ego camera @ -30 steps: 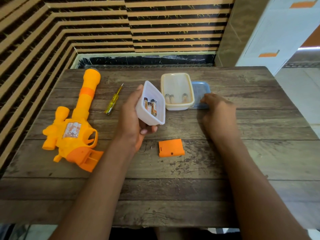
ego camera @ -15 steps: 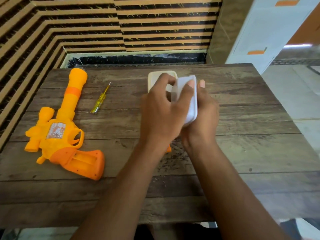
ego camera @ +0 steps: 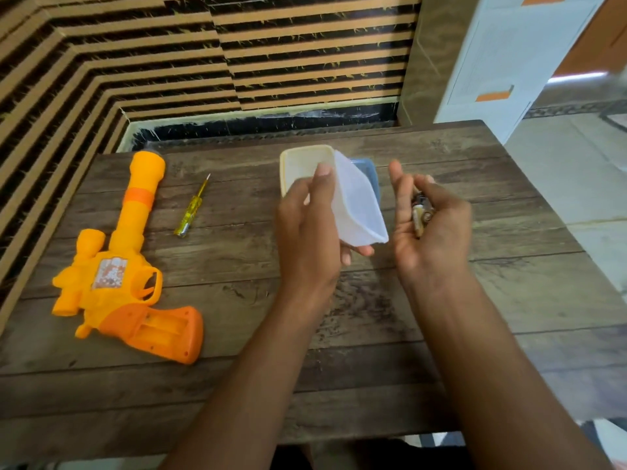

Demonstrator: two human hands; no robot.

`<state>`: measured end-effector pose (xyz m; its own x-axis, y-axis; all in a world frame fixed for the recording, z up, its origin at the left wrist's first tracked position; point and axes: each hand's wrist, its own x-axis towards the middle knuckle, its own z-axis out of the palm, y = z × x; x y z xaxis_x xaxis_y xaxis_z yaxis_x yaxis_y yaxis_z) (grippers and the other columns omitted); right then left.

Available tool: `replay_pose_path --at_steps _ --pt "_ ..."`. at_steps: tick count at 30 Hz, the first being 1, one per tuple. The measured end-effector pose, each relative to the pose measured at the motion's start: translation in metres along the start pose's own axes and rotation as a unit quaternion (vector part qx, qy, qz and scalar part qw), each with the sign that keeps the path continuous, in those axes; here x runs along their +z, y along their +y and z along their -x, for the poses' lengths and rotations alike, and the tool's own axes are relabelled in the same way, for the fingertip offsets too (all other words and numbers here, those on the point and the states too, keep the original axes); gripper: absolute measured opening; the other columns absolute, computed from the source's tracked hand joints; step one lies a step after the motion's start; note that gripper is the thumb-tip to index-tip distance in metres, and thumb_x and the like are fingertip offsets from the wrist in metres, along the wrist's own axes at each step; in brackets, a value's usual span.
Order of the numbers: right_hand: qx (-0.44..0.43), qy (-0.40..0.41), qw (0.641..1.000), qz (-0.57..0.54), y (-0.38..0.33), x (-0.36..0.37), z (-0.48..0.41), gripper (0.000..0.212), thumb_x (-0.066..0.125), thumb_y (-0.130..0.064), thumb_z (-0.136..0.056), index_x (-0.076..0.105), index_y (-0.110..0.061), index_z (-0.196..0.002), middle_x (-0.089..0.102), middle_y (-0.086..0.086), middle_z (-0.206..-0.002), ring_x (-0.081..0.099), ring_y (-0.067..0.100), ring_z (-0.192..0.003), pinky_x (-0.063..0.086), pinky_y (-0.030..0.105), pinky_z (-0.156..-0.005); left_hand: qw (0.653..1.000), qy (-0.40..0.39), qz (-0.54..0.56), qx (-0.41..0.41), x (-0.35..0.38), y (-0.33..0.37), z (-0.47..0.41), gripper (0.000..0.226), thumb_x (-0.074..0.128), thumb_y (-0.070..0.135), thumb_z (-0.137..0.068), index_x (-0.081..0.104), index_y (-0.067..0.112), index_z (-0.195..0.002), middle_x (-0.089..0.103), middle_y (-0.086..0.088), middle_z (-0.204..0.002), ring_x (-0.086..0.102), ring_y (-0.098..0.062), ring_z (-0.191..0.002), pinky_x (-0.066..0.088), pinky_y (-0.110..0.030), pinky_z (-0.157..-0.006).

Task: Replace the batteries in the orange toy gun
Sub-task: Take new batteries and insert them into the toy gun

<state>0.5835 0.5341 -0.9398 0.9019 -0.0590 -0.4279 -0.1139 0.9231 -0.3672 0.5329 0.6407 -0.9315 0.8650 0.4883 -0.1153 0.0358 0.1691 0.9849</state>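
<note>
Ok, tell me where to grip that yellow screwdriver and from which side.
Grip the screwdriver by its thick yellow handle, the near end, coming down from above with fingers across it. It lies flat on the table, thin tip pointing away, with clear wood on both sides.

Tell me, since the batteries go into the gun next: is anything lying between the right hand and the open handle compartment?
Yes: the left hand, holding the tilted white container, sits between the right hand with the batteries and the toy gun.
</note>
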Motion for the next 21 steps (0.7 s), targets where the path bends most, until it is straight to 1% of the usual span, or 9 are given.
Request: replay_pose_path --at_steps 2,3,5,8,10,12,15,18,21 --pt "-0.002 -0.001 0.999 0.036 -0.006 0.003 0.002 0.01 0.05 0.007 -0.102 0.058 0.002 -0.099 0.076 0.016 -0.091 0.08 0.029 -0.085 0.063 0.02 -0.063 0.996 -0.033 0.027 -0.083 -0.004 -0.001 0.0 0.049 0.046 0.052 -0.106 0.067 0.008 -0.115 0.075 -0.024 -0.091 0.069 -0.033 -0.053 0.04 -0.023 -0.037" --pt "-0.001 0.001 0.999 0.052 -0.01 0.003 0.003 0.015 0.049 0.004 -0.103 0.058 -0.001 -0.092 0.074 0.012 -0.074 0.08 0.025 -0.078 0.061 0.017 -0.06 0.992 -0.055 0.025 -0.113 -0.004 -0.001 0.0 0.053 0.045 0.057 -0.104 0.067 0.01 -0.116 0.076 -0.024 -0.095 0.07 -0.034 -0.057 0.041 -0.024 -0.038" --pt "-0.002 -0.001 0.997 0.082 -0.016 0.002 0.002 0.022 0.049 -0.002 -0.105 0.057 -0.004 -0.084 0.069 0.006 -0.061 0.074 0.017 -0.064 0.055 0.012 -0.052 0.985 -0.089 0.004 -0.148 -0.003 0.0 0.0 0.053 0.049 0.058 -0.101 0.065 0.01 -0.116 0.076 -0.024 -0.098 0.071 -0.038 -0.058 0.043 -0.024 -0.04" --pt "0.003 -0.013 0.99 0.139 -0.02 0.001 -0.002 0.027 0.047 -0.014 -0.106 0.057 -0.008 -0.082 0.061 0.003 -0.058 0.055 0.007 -0.044 0.037 0.011 -0.036 0.984 -0.089 -0.056 -0.147 0.0 -0.004 0.0 0.029 0.064 0.032 -0.099 0.06 0.009 -0.116 0.072 -0.026 -0.104 0.074 -0.042 -0.063 0.047 -0.026 -0.039" --pt "0.004 -0.024 0.982 0.186 -0.022 -0.001 -0.004 0.029 0.047 -0.02 -0.106 0.058 -0.01 -0.081 0.054 0.0 -0.056 0.041 0.005 -0.035 0.025 0.014 -0.031 0.982 -0.083 -0.113 -0.127 0.003 -0.01 0.001 0.022 0.061 0.019 -0.098 0.059 0.012 -0.118 0.069 -0.02 -0.11 0.075 -0.043 -0.07 0.05 -0.027 -0.04" --pt "0.003 -0.04 0.978 0.206 -0.024 -0.002 -0.005 0.032 0.045 -0.024 -0.108 0.058 -0.012 -0.082 0.049 -0.002 -0.051 0.031 0.004 -0.031 0.019 0.017 -0.029 0.975 -0.089 -0.177 -0.097 0.006 -0.015 0.002 0.021 0.054 0.017 -0.098 0.056 0.014 -0.119 0.066 -0.012 -0.112 0.075 -0.039 -0.07 0.049 -0.026 -0.039" --pt "0.015 -0.056 0.976 0.209 -0.023 -0.002 -0.004 0.036 0.043 -0.03 -0.109 0.057 -0.013 -0.081 0.041 -0.003 -0.046 0.026 0.005 -0.029 0.016 0.017 -0.03 0.952 -0.097 -0.287 -0.042 0.011 -0.022 0.002 0.023 0.049 0.023 -0.098 0.054 0.018 -0.12 0.062 -0.006 -0.112 0.073 -0.033 -0.065 0.051 -0.029 -0.039" --pt "0.02 -0.059 0.975 0.214 -0.022 -0.003 -0.005 0.036 0.044 -0.028 -0.109 0.058 -0.011 -0.08 0.04 -0.002 -0.048 0.025 0.007 -0.033 0.016 0.019 -0.032 0.917 -0.095 -0.386 0.013 0.013 -0.029 0.001 0.027 0.046 0.037 -0.094 0.052 0.023 -0.116 0.061 -0.008 -0.111 0.069 -0.037 -0.082 0.062 -0.048 -0.063" --pt "0.028 -0.056 0.979 0.195 -0.024 -0.003 -0.007 0.026 0.04 -0.014 -0.101 0.061 -0.006 -0.089 0.045 0.001 -0.058 0.029 0.008 -0.04 0.017 0.021 -0.037 0.899 -0.085 -0.429 0.036 0.015 -0.032 0.003 0.027 0.048 0.039 -0.101 0.055 0.018 -0.116 0.062 -0.01 -0.115 0.062 -0.031 -0.102 0.058 -0.049 -0.082"
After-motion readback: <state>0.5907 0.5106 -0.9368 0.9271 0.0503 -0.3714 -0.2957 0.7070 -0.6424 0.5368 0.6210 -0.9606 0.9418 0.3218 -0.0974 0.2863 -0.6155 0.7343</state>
